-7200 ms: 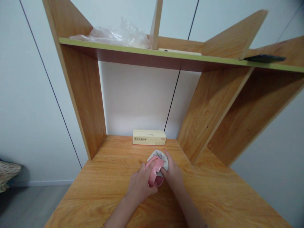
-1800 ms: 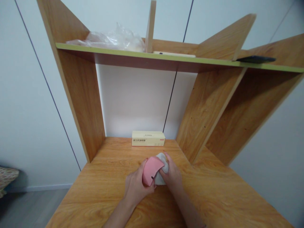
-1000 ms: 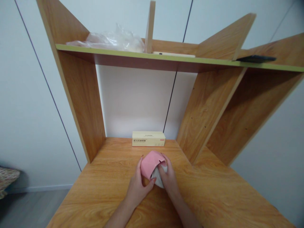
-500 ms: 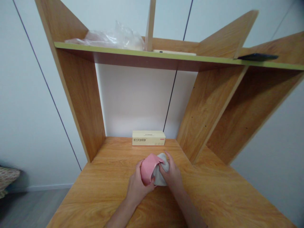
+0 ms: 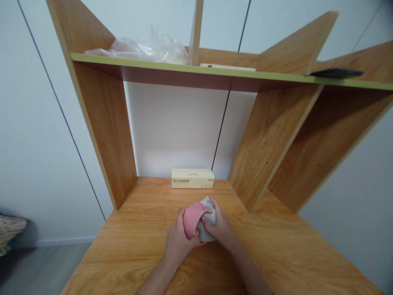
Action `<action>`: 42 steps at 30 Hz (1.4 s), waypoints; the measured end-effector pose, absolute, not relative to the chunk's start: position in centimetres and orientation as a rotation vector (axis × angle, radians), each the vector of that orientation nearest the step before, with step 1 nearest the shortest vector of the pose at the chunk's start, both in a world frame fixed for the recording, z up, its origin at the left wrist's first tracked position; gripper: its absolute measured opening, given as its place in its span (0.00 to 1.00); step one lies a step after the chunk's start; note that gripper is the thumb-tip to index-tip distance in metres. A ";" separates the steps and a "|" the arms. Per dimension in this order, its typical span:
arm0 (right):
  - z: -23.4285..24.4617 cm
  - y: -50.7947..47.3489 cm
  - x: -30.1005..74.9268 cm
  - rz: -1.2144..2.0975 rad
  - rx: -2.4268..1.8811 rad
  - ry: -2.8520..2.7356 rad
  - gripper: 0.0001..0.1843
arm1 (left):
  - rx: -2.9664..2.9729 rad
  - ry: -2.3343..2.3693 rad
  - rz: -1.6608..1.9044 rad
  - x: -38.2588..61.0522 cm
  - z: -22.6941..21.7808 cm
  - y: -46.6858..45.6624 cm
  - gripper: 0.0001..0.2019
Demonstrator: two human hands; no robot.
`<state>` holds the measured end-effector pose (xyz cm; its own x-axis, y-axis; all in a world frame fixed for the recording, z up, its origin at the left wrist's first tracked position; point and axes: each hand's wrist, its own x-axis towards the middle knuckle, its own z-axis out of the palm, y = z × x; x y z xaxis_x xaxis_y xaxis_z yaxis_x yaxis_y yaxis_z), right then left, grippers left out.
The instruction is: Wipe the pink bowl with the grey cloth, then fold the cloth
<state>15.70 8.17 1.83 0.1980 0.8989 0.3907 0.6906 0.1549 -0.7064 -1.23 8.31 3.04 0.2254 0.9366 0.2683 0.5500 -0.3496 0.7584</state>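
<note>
My left hand is wrapped round a smooth pink object, perhaps a container, with a curved edge; its exact kind does not show. A light grey cloth lies against the pink object's right side. My right hand grips this cloth, with its fingers closed round it and the thumb pushing it inward at the pink edge. Both hands are close together above the wooden desk. My fingers and the cloth hide the pink object's underside and part of its opening side.
Behind my hands, a long cream box with printed lettering stands against the back wall. Overhead runs a shelf carrying a clear plastic bag and a dark flat object. Upright wooden panels bound the desk space.
My right hand's fingers have curled closer round the cloth, and the cloth's upper corner has shifted slightly up and left. The pink object is turned a little in my left hand.
</note>
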 end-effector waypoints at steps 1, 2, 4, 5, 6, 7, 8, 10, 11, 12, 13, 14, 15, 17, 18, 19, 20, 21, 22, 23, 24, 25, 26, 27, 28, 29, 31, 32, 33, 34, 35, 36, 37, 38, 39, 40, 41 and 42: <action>1.6 8.3 15.7 0.339 -1.578 -1.538 0.42 | 1.981 1.378 0.974 -1.2 3.1 8.3 0.29; 1.5 8.4 15.7 0.378 -1.563 -1.530 0.43 | 1.974 1.384 0.967 -1.2 3.2 8.3 0.29; 1.2 8.6 15.7 0.408 -1.548 -1.502 0.42 | 1.969 1.375 0.966 -1.3 3.4 8.3 0.30; 1.2 8.7 15.6 0.386 -1.553 -1.487 0.41 | 1.968 1.367 0.970 -1.3 3.5 8.3 0.31; 1.2 8.7 15.6 0.340 -1.566 -1.477 0.39 | 1.967 1.356 0.971 -1.3 3.5 8.4 0.32; 1.3 8.7 15.6 0.278 -1.585 -1.477 0.37 | 1.967 1.346 0.971 -1.3 3.5 8.4 0.33; 1.5 8.6 15.6 0.204 -1.605 -1.482 0.35 | 1.967 1.337 0.971 -1.3 3.5 8.4 0.33; 1.9 8.3 15.6 0.074 -1.627 -1.513 0.32 | 1.985 1.321 0.971 -1.3 3.5 8.4 0.33; 2.1 8.2 15.6 0.031 -1.627 -1.530 0.31 | 2.006 1.309 0.975 -1.2 3.5 8.4 0.33; 2.3 8.1 15.7 0.003 -1.624 -1.542 0.31 | 2.031 1.295 0.980 -1.2 3.6 8.3 0.33; 2.5 7.9 15.7 -0.012 -1.619 -1.550 0.30 | 2.056 1.283 0.984 -1.2 3.6 8.2 0.33; 2.7 7.9 15.7 -0.018 -1.614 -1.555 0.30 | 2.080 1.269 0.987 -1.2 3.7 8.2 0.33; 2.8 7.8 15.8 -0.017 -1.611 -1.559 0.31 | 2.103 1.252 0.988 -1.2 3.8 8.1 0.33; 2.9 7.8 15.8 0.006 -1.625 -1.555 0.33 | 2.139 1.222 1.000 -1.2 3.9 8.0 0.33; 2.9 7.7 15.8 0.029 -1.643 -1.550 0.33 | 2.153 1.207 1.006 -1.3 3.9 7.9 0.34; 2.9 7.7 15.8 0.056 -1.664 -1.542 0.33 | 2.161 1.193 1.010 -1.4 3.9 7.9 0.34; 2.9 7.7 15.8 0.085 -1.682 -1.532 0.33 | 2.161 1.181 1.011 -1.5 3.8 7.9 0.35; 2.8 7.6 15.8 0.113 -1.688 -1.520 0.32 | 2.147 1.174 1.008 -1.6 3.7 8.0 0.36; 2.8 7.6 15.7 0.138 -1.684 -1.504 0.32 | 2.116 1.174 1.008 -1.7 3.7 8.0 0.37; 2.7 7.6 15.7 0.155 -1.672 -1.479 0.31 | 2.070 1.175 1.018 -1.8 3.6 8.1 0.37; 2.6 7.6 15.6 0.169 -1.657 -1.443 0.31 | 2.013 1.177 1.044 -1.9 3.5 8.2 0.38; 2.5 7.7 15.4 0.186 -1.642 -1.397 0.31 | 1.955 1.173 1.082 -1.9 3.4 8.2 0.39; 2.4 7.8 15.3 0.205 -1.629 -1.343 0.31 | 1.905 1.159 1.125 -1.8 3.3 8.3 0.39; 2.2 8.0 15.1 0.226 -1.616 -1.283 0.31 | 1.870 1.136 1.165 -1.8 3.2 8.3 0.41; 2.0 8.2 14.9 0.254 -1.598 -1.228 0.31 | 1.855 1.106 1.190 -1.6 3.2 8.3 0.42; 1.8 8.4 14.8 0.291 -1.571 -1.188 0.30 | 1.856 1.075 1.197 -1.5 3.1 8.3 0.43; 1.3 8.8 14.4 0.372 -1.511 -1.155 0.30 | 1.874 1.038 1.184 -1.1 2.8 8.1 0.43; 1.1 9.0 14.2 0.406 -1.481 -1.159 0.30 | 1.882 1.036 1.184 -1.0 2.7 8.0 0.42; 0.9 9.1 14.1 0.431 -1.453 -1.169 0.30 | 1.886 1.045 1.188 -0.9 2.6 8.0 0.40; 0.8 9.2 14.0 0.443 -1.435 -1.180 0.30 | 1.891 1.061 1.199 -0.8 2.6 7.9 0.39; 0.9 9.2 13.9 0.438 -1.432 -1.185 0.30 | 1.900 1.085 1.211 -0.8 2.5 7.9 0.38; 1.0 9.1 13.9 0.419 -1.447 -1.188 0.31 | 1.918 1.114 1.214 -0.8 2.5 7.9 0.37; 1.2 8.9 13.9 0.398 -1.481 -1.194 0.33 | 1.945 1.147 1.206 -0.9 2.4 8.0 0.36; 1.5 8.7 13.9 0.375 -1.532 -1.206 0.34 | 1.980 1.179 1.189 -0.9 2.4 8.0 0.36; 1.9 8.5 14.0 0.351 -1.594 -1.227 0.34 | 2.020 1.205 1.166 -1.0 2.4 8.1 0.37; 2.3 8.2 14.1 0.327 -1.656 -1.262 0.34 | 2.056 1.225 1.145 -1.0 2.4 8.1 0.37; 2.6 8.0 14.2 0.296 -1.710 -1.301 0.34 | 2.086 1.239 1.126 -1.1 2.4 8.2 0.37; 2.9 7.8 14.3 0.255 -1.749 -1.342 0.34 | 2.107 1.249 1.112 -1.1 2.4 8.2 0.37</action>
<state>14.34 7.81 2.92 0.3921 0.8560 0.3370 0.6730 -0.0172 -0.7394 -1.08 8.20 2.42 0.2661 0.8712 0.4125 0.5103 -0.4904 0.7065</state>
